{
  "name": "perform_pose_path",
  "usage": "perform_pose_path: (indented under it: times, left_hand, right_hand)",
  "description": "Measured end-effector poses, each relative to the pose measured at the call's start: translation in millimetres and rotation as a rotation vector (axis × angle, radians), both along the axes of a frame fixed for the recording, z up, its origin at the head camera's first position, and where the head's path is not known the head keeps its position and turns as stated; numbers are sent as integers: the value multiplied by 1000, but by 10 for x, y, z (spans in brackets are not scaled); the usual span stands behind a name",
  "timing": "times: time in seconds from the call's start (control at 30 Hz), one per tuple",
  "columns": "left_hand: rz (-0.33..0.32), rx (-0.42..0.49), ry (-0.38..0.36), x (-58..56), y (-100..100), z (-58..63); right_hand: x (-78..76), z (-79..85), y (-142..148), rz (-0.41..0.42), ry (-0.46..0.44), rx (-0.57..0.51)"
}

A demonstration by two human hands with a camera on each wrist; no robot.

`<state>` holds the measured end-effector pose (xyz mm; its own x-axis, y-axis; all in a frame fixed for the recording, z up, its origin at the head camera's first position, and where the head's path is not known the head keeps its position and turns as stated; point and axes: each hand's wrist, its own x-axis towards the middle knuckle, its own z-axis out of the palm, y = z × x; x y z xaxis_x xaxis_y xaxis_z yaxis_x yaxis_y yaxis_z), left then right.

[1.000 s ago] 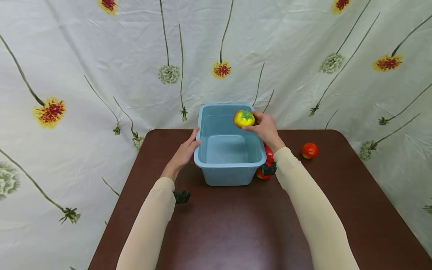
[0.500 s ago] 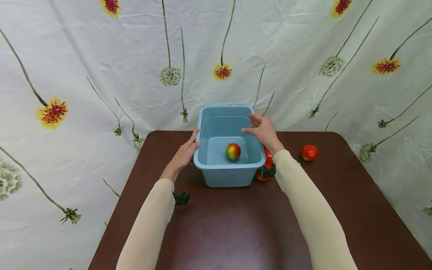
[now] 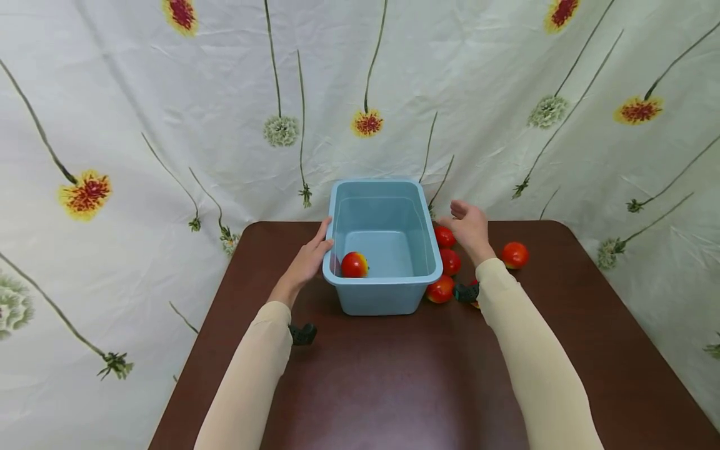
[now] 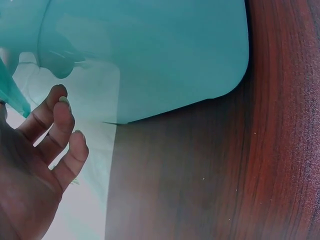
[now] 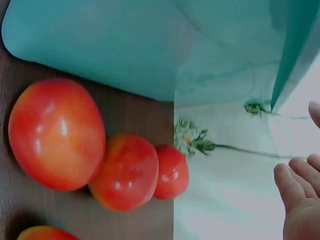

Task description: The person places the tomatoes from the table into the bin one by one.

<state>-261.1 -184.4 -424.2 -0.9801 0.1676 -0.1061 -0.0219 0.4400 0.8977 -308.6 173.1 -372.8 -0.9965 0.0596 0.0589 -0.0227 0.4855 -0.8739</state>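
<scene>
A light blue plastic tub (image 3: 382, 299) stands on the dark table. My left hand (image 3: 306, 259) holds its left rim, thumb over the edge; in the left wrist view several fingers (image 4: 65, 135) bend loosely beside the outer wall. One red and yellow tomato (image 3: 354, 265) lies inside, at the near left corner. My right hand (image 3: 469, 231) hovers right of the tub with nothing in it, thumb and fingers apart. Below it a row of glossy red tomatoes (image 3: 450, 261) runs along the tub's right side, seen close in the right wrist view as a large tomato (image 5: 57, 135) and smaller ones behind.
A separate tomato (image 3: 514, 255) sits farther right on the table (image 3: 388, 381). Another tomato (image 5: 47, 234) is mostly hidden under the right wrist in the head view. A flowered white cloth (image 3: 225, 112) hangs behind the table.
The right hand has let the tomato drop into the tub and moved right, out over the row outside. The tomato has rolled to the near left corner. The left hand stays at the rim.
</scene>
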Motion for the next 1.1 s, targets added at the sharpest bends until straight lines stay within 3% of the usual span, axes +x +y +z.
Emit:
perform_pose_path:
  times: [0.17,0.37,0.57,0.73,0.93,1.1]
  left_hand:
    - [-17,2,-5,-31,-14,-4]
    - [1,4,61,-3,-9,-23]
    - [-1,15,102,45,10,-53]
    - [-7,21,101,87,-10,-8]
    - [-1,20,112,41,-22,-29]
    - [-12,18,108,29,3,-68]
  right_hand:
    - [11,-46,185,-11,-7,1]
    - [48,-165,408,-35,-30,25]
    - [112,-313,673,-104,-72,5]
    - [124,-402,811,-152,-89,18]
    - [112,-542,1013,-339,-64,51]
    - [129,-694,1226,-469,-118,7]
